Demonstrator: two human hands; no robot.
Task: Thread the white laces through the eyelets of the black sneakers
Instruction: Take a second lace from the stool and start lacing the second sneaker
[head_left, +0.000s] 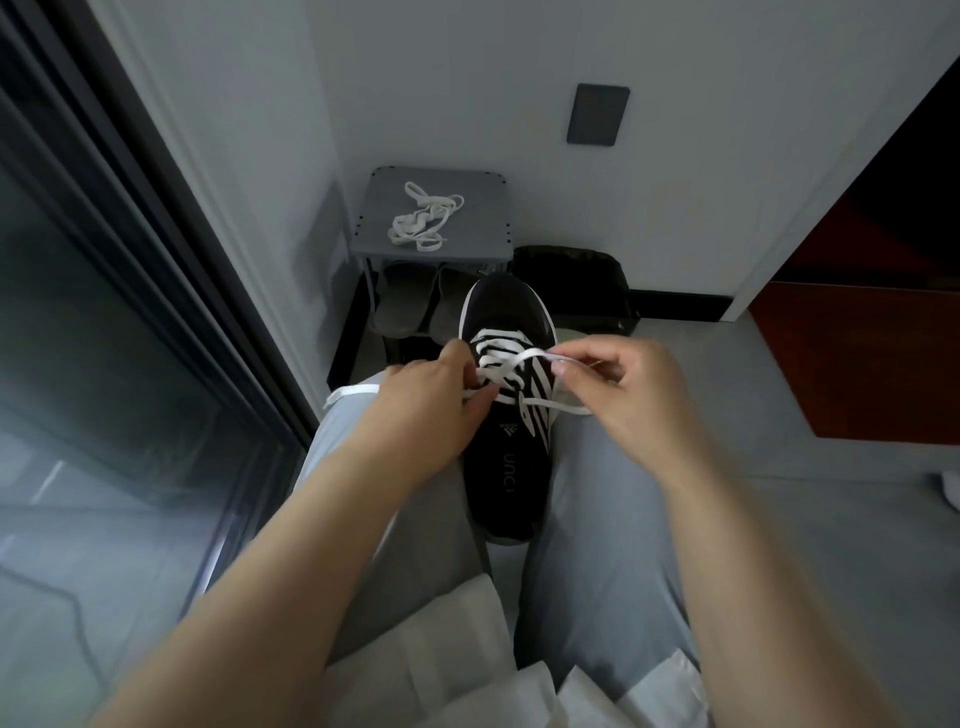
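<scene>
Black mesh sneaker with white side stripes (506, 467), lodged toe-forward between the seated person's grey-trousered thighs (613, 493); flat white lace (501, 358) crossed through the lower eyelets, upper rows seemingly not yet filled. Left hand (431, 410) closed in a pinch on the lace at the left eyelet row, the free tail trailing over the left thigh; right hand (623, 384) pinching the other strand between thumb and forefinger, raised in a loop to the right. Second white lace (423, 218) bundled on a small grey rack (483, 228) well ahead (presumably for the other shoe, not in view). Likely faults: uneven pull leaving one tail short; a twist in the flat strand trapped under the next crossing; a skipped eyelet; the unclamped shoe slipping from the lap under tension.
</scene>
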